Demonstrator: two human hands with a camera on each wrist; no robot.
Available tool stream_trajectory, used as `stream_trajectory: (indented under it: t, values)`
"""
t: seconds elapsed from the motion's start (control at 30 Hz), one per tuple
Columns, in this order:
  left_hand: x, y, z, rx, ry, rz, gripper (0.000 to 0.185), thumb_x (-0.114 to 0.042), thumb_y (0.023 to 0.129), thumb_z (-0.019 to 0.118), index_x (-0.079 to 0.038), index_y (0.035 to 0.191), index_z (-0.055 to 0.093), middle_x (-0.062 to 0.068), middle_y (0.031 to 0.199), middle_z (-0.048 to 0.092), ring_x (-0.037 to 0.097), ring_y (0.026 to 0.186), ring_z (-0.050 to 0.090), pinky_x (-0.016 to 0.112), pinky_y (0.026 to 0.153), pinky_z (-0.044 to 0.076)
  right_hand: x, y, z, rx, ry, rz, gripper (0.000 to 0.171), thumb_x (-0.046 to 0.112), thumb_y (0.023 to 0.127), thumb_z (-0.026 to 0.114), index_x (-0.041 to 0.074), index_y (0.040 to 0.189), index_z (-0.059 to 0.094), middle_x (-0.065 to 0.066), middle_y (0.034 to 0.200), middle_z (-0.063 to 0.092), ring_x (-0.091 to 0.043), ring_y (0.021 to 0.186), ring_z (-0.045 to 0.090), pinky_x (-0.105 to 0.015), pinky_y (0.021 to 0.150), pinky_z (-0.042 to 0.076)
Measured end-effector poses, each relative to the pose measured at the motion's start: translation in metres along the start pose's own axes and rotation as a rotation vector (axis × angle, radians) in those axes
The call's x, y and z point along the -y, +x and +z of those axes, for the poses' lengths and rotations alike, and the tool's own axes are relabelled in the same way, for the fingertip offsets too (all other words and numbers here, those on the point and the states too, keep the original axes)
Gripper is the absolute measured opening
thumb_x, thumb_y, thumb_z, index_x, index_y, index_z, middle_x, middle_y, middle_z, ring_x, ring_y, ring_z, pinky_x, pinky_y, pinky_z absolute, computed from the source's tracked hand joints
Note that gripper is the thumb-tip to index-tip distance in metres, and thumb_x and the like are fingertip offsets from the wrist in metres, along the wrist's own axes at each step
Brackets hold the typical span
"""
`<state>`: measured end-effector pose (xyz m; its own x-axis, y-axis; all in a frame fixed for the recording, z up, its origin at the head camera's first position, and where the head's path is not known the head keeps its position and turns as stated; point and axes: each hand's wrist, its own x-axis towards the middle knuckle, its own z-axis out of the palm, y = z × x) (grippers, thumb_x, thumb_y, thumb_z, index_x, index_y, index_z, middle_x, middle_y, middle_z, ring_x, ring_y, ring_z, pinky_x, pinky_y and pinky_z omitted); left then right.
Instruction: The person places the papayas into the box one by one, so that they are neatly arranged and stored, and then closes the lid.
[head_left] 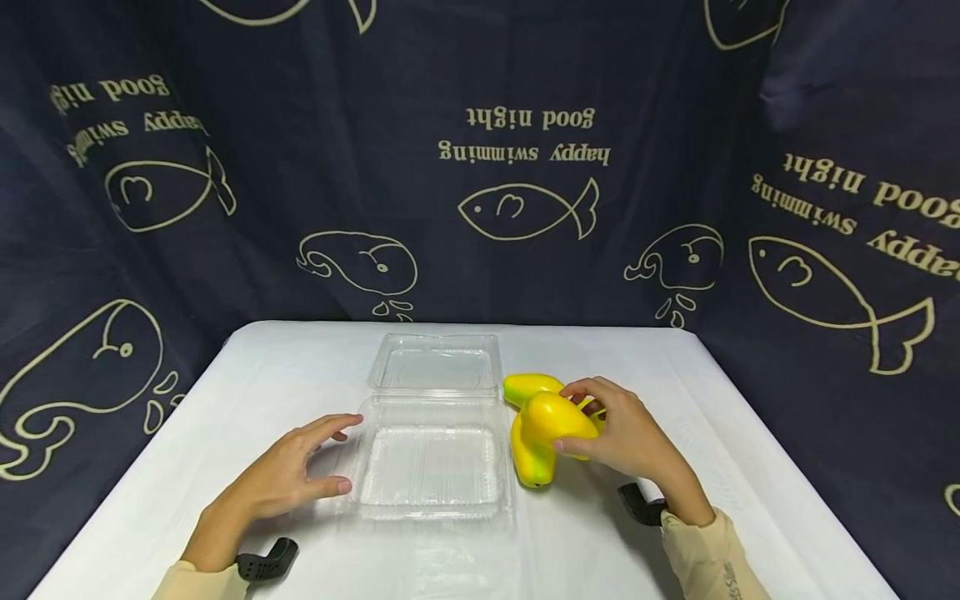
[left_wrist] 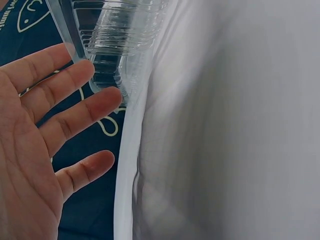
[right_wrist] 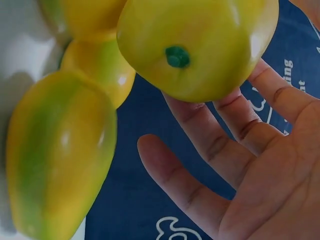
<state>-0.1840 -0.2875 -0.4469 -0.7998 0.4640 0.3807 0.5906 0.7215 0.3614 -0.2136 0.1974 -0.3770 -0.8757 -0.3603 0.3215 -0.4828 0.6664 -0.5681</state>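
A yellow mango (head_left: 557, 415) with a small green stem is held by my right hand (head_left: 630, 433), thumb on its near side and fingers on its far side. In the right wrist view this mango (right_wrist: 200, 30) hangs above the fingers. Under and beside it on the table lie other yellow-green mangoes, one in front (head_left: 532, 462) and one behind (head_left: 528, 387), partly covered. My left hand (head_left: 281, 475) is spread at the left side of a clear plastic container (head_left: 431, 510), fingertips right at its rim. The left wrist view shows straight, parted fingers overlapping the container's edge (left_wrist: 120, 30).
The container's clear lid (head_left: 435, 388) lies folded back on its far side. Everything stands on a white-covered table (head_left: 300, 367). A dark blue curtain (head_left: 525, 275) with fish and whale drawings hangs behind and at both sides.
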Motion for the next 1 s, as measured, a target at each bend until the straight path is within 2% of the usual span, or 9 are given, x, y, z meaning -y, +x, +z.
stream_trajectory:
  t: [0.37,0.67,1.0]
  values:
    - [-0.001,0.001,0.003,0.010,-0.014,0.007,0.083,-0.044,0.078,0.082,-0.020,0.149,0.047,-0.007,0.142,0.057,0.014,0.114,0.064,0.042,0.088,0.053,0.018,0.024,0.012,-0.006,0.088,-0.053,0.057,0.038,0.069,0.092,0.024,0.117,0.065,0.009,0.110,0.067,-0.014,0.092,0.065,-0.034,0.082,0.057]
    - [-0.001,-0.001,0.003,0.004,-0.011,-0.003,0.084,-0.044,0.076,0.083,-0.021,0.149,0.047,-0.007,0.141,0.058,0.013,0.113,0.064,0.041,0.087,0.054,0.033,0.045,0.032,0.035,0.156,-0.055,0.058,0.045,0.069,0.090,0.029,0.118,0.064,0.009,0.106,0.065,-0.013,0.094,0.064,-0.033,0.084,0.056]
    - [-0.001,-0.001,0.002,0.005,-0.001,-0.014,0.085,-0.046,0.076,0.083,-0.021,0.149,0.047,-0.008,0.142,0.057,0.014,0.113,0.064,0.043,0.087,0.053,0.057,0.060,0.059,0.058,0.231,-0.058,0.058,0.042,0.068,0.092,0.032,0.118,0.064,0.011,0.106,0.065,-0.013,0.091,0.065,-0.034,0.082,0.056]
